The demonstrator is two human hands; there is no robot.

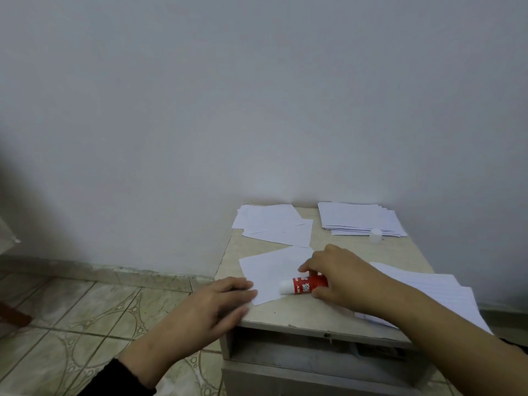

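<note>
A white sheet of paper (271,267) lies on the small beige table (300,312). My right hand (340,275) grips a red glue stick (307,284), lying sideways with its white tip pointing left onto the sheet. With straight fingers, my left hand (217,304) rests flat on the sheet's near left corner at the table's edge.
Loose white papers (271,224) lie at the table's back left and a neat stack (360,218) at the back right, with a small white cap (375,234) beside it. More sheets (434,292) lie under my right forearm. A tiled floor (85,324) is to the left.
</note>
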